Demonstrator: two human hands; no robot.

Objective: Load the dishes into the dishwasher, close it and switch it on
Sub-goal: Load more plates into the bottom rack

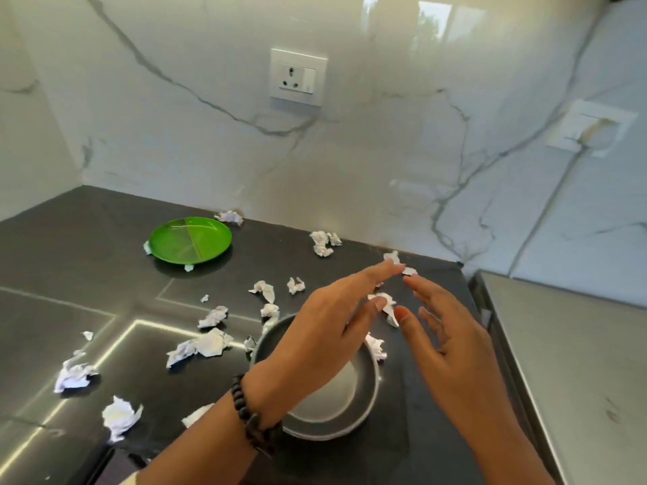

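Setting: dark stone countertop (87, 246) in a corner of glossy white marble-veined wall, with a socket plate (298, 78) on the wall; no dishwasher is in view.
Dishes: a dark grey bowl (364, 390) with a pale rim sits near the front of the counter, just under the hands; a green plate (190, 240) lies flat well behind and to the left, near the wall.
Clutter: crumpled paper scraps (210, 343) are scattered across the counter, some touching the bowl's rim and some tucked under the plate's edge.
Left hand: left hand (329, 330) hovers over the bowl with fingers straight and spread — holding nothing.
Right hand: right hand (451, 348) is just beside it, fingers relaxed and loose, also empty.
Bowl handling: looks rigid and probably ceramic or melamine — fairly weighty, smooth and likely slippery, breakable if ceramic; best taken with both hands at opposite sides of the rim.
Plate handling: thin, glossy plastic by the look of it, light and stiff; lift it by the edge.
Bowl look: round, deep, matte dark inside and empty.
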